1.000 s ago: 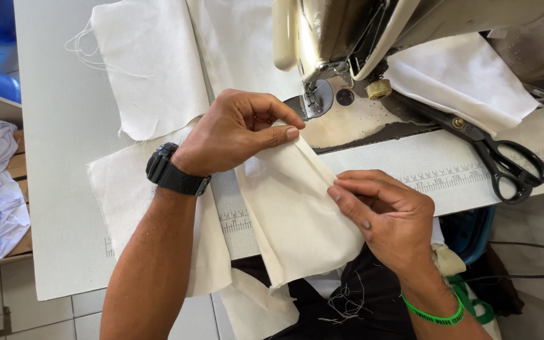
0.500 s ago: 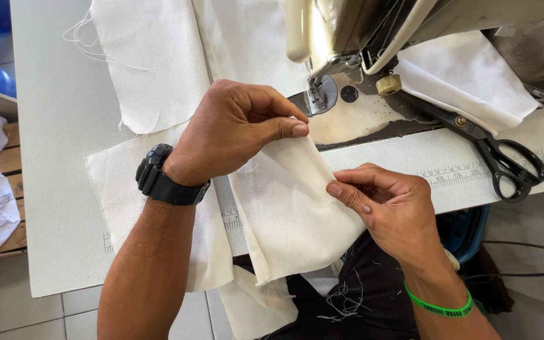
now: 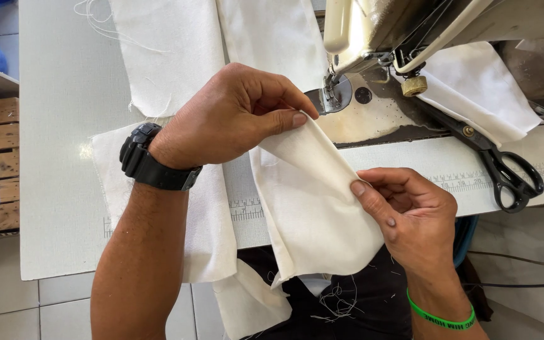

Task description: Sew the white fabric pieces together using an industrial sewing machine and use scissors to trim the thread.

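Left hand [image 3: 234, 116] pinches the cream cloth's [image 3: 316, 208] far corner; right hand [image 3: 410, 214] pinches its right edge, above the desk [image 3: 64, 189].

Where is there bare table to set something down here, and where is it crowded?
Bare table runs along the left edge, beside the cloth pieces. A second free strip lies between the right hand and the scissors. It is crowded around the sewing machine, where the left hand pinches the folded cloth.

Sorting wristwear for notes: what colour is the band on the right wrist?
Bright green band, seen best in the head view.
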